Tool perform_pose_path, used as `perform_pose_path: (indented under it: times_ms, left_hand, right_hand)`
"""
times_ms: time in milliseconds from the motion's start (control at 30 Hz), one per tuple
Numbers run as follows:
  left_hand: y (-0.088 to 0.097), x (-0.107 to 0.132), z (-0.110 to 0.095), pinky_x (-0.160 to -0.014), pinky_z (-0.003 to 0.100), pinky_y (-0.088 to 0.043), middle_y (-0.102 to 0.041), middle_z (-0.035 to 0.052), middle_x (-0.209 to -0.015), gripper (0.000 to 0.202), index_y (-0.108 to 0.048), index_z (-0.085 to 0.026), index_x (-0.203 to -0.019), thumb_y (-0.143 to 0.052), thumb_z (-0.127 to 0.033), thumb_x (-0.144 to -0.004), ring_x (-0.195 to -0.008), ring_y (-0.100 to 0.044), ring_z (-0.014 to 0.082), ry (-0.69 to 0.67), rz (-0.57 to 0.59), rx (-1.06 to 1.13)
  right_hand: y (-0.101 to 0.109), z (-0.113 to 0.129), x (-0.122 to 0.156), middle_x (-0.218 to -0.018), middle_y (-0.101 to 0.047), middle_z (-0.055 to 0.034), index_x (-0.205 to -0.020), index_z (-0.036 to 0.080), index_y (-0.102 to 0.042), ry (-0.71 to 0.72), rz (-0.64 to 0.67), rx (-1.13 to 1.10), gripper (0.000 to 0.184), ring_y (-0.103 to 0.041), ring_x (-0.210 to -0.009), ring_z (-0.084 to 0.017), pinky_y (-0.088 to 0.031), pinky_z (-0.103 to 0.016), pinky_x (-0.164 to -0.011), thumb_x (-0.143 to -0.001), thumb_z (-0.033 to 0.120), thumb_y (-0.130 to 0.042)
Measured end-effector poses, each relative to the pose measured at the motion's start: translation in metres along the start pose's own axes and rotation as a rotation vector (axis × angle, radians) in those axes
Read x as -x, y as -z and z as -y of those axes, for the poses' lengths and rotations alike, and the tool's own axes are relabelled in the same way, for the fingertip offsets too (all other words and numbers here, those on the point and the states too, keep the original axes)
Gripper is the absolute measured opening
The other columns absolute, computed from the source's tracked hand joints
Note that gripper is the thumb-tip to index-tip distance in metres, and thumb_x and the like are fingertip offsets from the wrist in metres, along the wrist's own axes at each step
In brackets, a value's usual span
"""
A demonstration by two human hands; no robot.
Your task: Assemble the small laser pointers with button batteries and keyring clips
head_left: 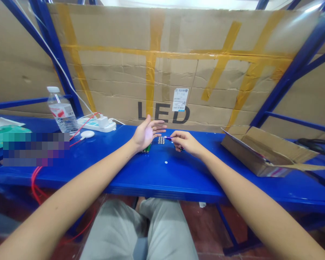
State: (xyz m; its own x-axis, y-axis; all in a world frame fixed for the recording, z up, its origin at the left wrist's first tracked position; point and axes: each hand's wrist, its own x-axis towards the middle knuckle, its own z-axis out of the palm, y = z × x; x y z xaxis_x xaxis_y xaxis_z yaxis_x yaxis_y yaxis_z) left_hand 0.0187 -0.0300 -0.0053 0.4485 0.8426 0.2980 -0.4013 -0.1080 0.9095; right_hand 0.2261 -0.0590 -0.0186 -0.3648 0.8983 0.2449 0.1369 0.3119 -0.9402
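Observation:
My left hand [147, 133] is held open above the blue table, palm turned inward and fingers stretched to the right. A pale violet patch of light shows on its palm. My right hand [186, 142] is closed around a slim purple penlight [168, 138], its pale tip directed at the left palm. Between and below the hands, several small silver round pieces like button cells [161, 140] lie in tidy rows. Several green cylinders [146, 149] with metal ends rest partly hidden under my left hand. Closer to me lies a small white disc [166, 162].
An open cardboard box [249, 155] stands at the right. At the left are a water bottle [62, 112], a white power strip [108, 126], a round white charger [87, 134] and red cables [35, 177]. A large LED carton [119, 79] forms the back wall.

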Motion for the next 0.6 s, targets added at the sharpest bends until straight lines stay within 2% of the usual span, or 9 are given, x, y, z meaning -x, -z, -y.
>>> perform_pose_path:
  times_ms: [200,600]
  left_hand:
    - [0.0009,-0.0001,0.0002,-0.09,0.041,-0.049,-0.071,0.0173,-0.117,0.07,-0.07,-0.014,-0.11,-0.04,-0.073,-0.088,-0.117,-0.061,0.0321,0.008,0.007,0.005]
    - [0.0003,0.0001,-0.0006,-0.097,0.045,-0.046,-0.07,0.0187,-0.12,0.074,-0.069,-0.014,-0.113,-0.04,-0.076,-0.085,-0.123,-0.057,0.0348,0.027,-0.002,0.006]
  right_hand:
    - [0.0014,-0.0014,-0.0002,-0.05,-0.041,0.0077,-0.082,0.018,-0.057,-0.002,0.003,0.006,0.013,-0.038,-0.045,-0.009,-0.037,-0.025,-0.045,-0.076,0.028,-0.063]
    - [0.0017,-0.0001,0.0004,-0.052,-0.044,0.0076,-0.085,0.018,-0.058,0.005,0.011,0.003,0.016,-0.041,-0.044,-0.009,-0.038,-0.025,-0.046,-0.077,0.03,-0.064]
